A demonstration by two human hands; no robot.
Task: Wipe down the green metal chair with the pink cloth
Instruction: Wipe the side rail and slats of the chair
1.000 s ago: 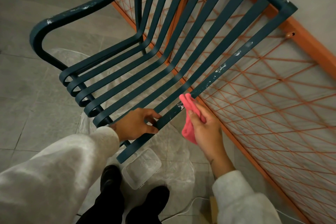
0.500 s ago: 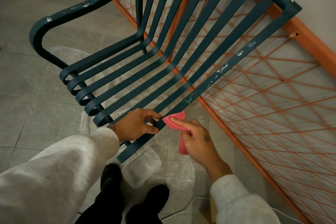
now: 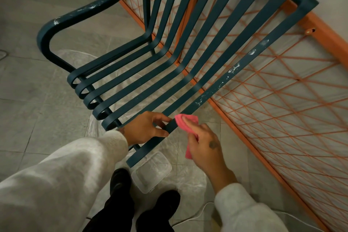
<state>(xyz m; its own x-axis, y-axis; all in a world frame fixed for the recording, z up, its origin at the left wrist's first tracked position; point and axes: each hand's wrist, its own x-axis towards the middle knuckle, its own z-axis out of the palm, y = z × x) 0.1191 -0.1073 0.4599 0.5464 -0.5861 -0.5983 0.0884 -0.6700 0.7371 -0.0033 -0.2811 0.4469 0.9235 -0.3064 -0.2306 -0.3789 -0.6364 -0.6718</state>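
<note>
The dark green metal chair (image 3: 188, 58) with long slats fills the middle of the head view, its back leaning toward the wall. White specks dot the rightmost slat. My left hand (image 3: 145, 128) grips that slat near its front end. My right hand (image 3: 205, 147) holds the pink cloth (image 3: 185, 122) and presses it on the same slat, just right of my left fingers. Part of the cloth hangs below my palm.
An orange wire-mesh frame (image 3: 282, 109) leans against the wall right behind the chair. A clear plastic container (image 3: 151, 173) lies on plastic sheeting on the grey tiled floor by my black shoes (image 3: 158, 211). A white cable (image 3: 199, 213) runs along the floor.
My right hand has slid the pink cloth down the rightmost slat, from beside its middle toward my left fingers. My left hand has kept its grip on the slat.
</note>
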